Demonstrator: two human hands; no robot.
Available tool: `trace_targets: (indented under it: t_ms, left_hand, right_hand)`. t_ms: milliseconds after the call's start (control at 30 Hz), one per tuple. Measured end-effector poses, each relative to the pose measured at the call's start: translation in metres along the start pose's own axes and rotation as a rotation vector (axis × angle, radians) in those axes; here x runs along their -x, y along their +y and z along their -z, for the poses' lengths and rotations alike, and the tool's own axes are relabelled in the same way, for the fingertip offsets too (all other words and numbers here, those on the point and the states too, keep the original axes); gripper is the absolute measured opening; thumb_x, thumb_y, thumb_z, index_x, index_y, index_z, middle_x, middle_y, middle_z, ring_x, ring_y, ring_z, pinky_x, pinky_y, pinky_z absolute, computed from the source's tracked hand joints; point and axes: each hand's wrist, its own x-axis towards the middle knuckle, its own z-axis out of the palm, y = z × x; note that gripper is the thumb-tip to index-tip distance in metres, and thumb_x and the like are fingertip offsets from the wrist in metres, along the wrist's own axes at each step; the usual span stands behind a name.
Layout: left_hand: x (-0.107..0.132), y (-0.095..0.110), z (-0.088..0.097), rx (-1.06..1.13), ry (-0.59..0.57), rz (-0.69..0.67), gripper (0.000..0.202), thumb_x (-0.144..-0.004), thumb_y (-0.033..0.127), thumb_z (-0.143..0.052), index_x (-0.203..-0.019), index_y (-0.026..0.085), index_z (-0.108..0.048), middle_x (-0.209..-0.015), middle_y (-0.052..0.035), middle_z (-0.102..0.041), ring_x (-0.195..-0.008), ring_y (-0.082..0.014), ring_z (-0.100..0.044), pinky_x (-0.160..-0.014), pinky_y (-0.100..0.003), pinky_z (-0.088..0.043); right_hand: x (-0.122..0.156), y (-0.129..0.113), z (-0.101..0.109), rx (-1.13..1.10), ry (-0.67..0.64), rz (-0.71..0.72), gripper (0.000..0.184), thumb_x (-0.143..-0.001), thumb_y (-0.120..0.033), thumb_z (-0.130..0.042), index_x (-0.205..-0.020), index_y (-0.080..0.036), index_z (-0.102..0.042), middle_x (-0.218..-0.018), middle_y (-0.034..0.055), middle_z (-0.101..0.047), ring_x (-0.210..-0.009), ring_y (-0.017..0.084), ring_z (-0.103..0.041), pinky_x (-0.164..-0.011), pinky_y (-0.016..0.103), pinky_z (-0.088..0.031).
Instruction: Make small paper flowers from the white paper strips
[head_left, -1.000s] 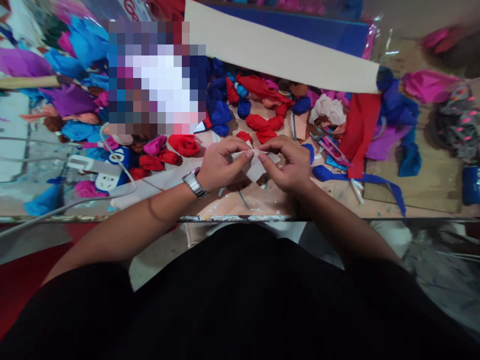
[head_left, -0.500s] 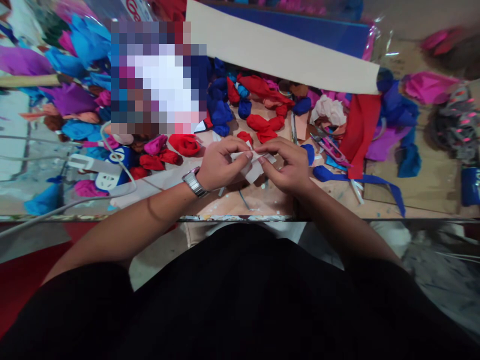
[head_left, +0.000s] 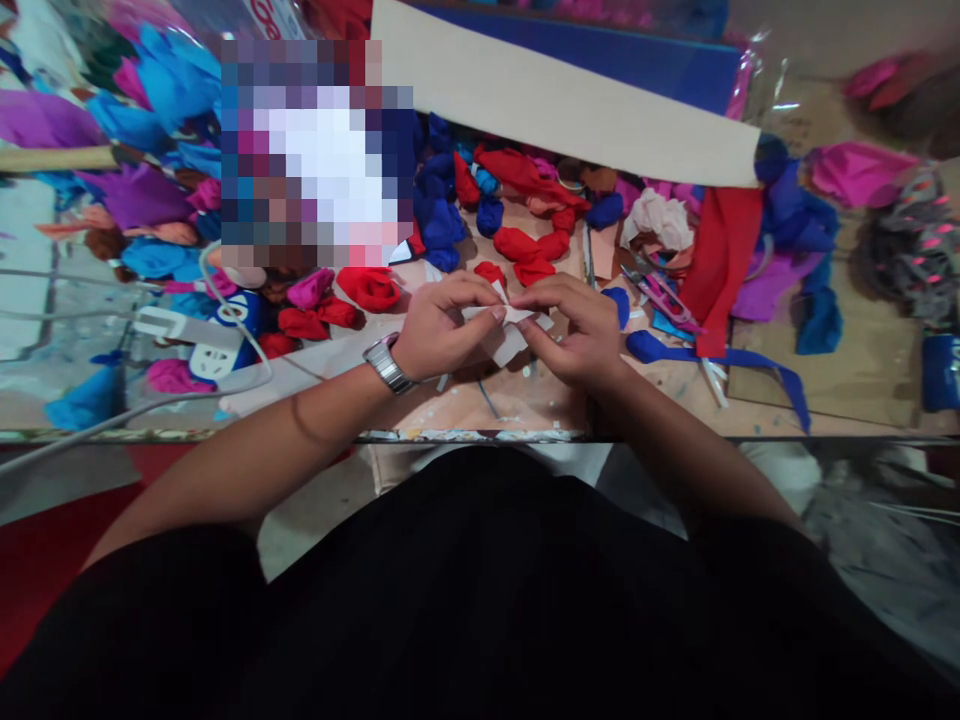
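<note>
Between my two hands is a small piece of white paper (head_left: 507, 344), its corners sticking out around the fingertips. My left hand (head_left: 446, 330), with a metal watch on its wrist, pinches the paper's left side between thumb and fingers. On the other side my right hand (head_left: 571, 330) pinches it too, thumb below and index finger above. The fingertips of both hands nearly meet over it. Just beyond them lie red crepe paper pieces (head_left: 534, 250), bunched and twisted. A blue crepe paper strip (head_left: 712, 355) lies to the right of my right hand.
A long cream paper sheet (head_left: 570, 105) crosses the back. Pink-handled scissors (head_left: 675, 302) lie near a hanging red strip (head_left: 724, 270). At left are a power strip (head_left: 223, 350), a white plug with cables (head_left: 176, 325) and many blue and purple crepe bundles. A blurred patch hides one area.
Both hands keep almost the same place and grip. The white paper between the fingertips has shifted only very slightly.
</note>
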Motion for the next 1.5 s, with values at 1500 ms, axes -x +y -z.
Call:
trace_targets:
  t_ms: [1500]
  left_hand:
    - [0.0037,0.0019,-0.0036,-0.209,0.081,-0.138,0.025,-0.097,0.045,-0.071,-0.09,0.023,-0.081,-0.09,-0.0043,-0.079,-0.092,-0.0191,-0.072,-0.083,-0.035,-0.058]
  right_hand:
    - [-0.0011,-0.0003,-0.0021,0.102,0.029,-0.004,0.012,-0.1,-0.036,-0.069,-0.102,-0.026,-0.076,-0.098,0.0045,-0.079,-0.09,0.021,-0.075,-0.083,0.038,-0.061]
